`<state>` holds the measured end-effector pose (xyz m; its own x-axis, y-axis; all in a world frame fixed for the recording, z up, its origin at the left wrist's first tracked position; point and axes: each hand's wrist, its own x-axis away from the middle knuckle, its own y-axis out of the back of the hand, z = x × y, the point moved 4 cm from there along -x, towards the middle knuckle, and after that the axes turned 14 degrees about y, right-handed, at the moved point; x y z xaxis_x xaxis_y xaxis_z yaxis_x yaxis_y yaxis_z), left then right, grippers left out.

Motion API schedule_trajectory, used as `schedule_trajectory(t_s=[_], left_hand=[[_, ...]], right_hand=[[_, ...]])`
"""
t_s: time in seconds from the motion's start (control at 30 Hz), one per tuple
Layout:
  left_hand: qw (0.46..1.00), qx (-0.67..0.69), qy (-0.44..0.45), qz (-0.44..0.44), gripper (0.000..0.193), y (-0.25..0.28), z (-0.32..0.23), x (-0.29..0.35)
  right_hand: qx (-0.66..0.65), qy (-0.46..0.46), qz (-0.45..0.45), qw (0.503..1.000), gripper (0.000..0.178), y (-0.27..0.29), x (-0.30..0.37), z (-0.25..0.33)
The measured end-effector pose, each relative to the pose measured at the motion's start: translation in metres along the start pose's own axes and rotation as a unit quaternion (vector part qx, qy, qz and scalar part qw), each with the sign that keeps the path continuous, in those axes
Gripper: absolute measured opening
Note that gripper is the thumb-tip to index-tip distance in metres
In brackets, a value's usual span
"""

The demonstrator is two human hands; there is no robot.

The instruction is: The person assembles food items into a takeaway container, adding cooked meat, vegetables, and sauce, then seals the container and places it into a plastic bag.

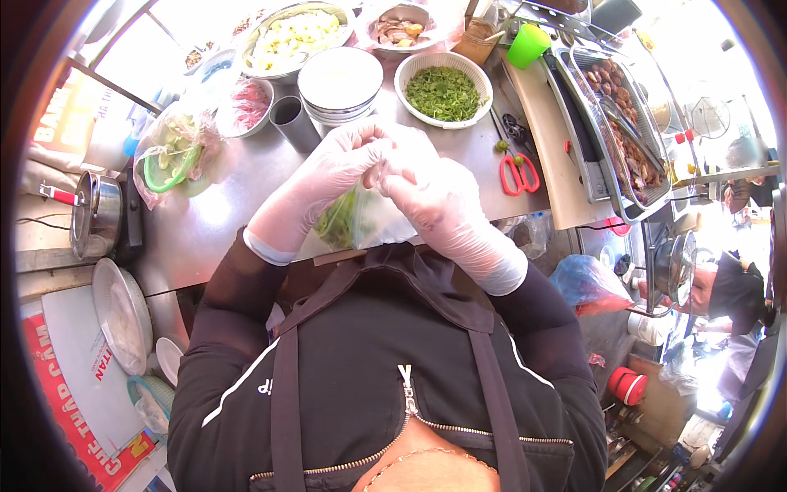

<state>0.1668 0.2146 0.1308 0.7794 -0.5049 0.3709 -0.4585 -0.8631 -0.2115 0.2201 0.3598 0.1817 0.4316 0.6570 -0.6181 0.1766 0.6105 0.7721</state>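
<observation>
Both my hands wear thin whitish gloves and meet over the front edge of the metal table (205, 246). My left hand (332, 168) is closed, with thumb and fingers pinched at the top of a clear plastic bag (369, 217). My right hand (438, 197) is closed at the same spot, its fingers curled against the left ones. Green leaves (336, 220) show inside the bag, which hangs below my hands. The bag's gathered neck is mostly hidden by the gloves. Just beyond my hands stands a stack of white bowls (340, 78).
A white basket of chopped greens (443, 93), a dark cup (293, 123) and a bowl of pink meat (246, 107) stand behind. Red-handled scissors (519, 172) lie at right, near a glass case of cooked meat (627, 123). A pot (97, 217) sits far left.
</observation>
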Motion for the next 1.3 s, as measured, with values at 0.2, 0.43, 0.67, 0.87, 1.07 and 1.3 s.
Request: schedule_trajectory(t_s=[0.2,0.43,0.67,0.87,1.07,1.3], left_hand=[[0.996,-0.073,0.036,0.025,0.004,-0.001,0.006,0.002],[0.769,-0.476,-0.411,-0.116,0.021,-0.022,-0.011,0.012],[0.834,-0.377,-0.33,-0.232,0.02,-0.019,0.003,0.019],[0.795,-0.436,-0.353,-0.23,0.014,-0.012,0.011,0.034],[0.996,0.002,-0.074,-0.05,0.003,0.014,0.053,0.037],[0.974,0.216,-0.049,-0.056,0.016,-0.011,0.033,0.009]], right_hand=[[-0.222,-0.155,-0.116,0.956,0.016,0.002,0.027,-0.04],[-0.611,-0.307,-0.008,0.73,0.029,-0.043,0.017,-0.089],[-0.624,-0.353,-0.113,0.688,0.011,-0.04,0.014,-0.075],[-0.446,-0.395,-0.207,0.776,0.005,-0.072,0.052,-0.1],[-0.521,-0.416,-0.223,0.711,0.006,-0.064,0.057,-0.092],[-0.5,-0.326,-0.172,0.784,0.006,-0.046,0.023,-0.062]])
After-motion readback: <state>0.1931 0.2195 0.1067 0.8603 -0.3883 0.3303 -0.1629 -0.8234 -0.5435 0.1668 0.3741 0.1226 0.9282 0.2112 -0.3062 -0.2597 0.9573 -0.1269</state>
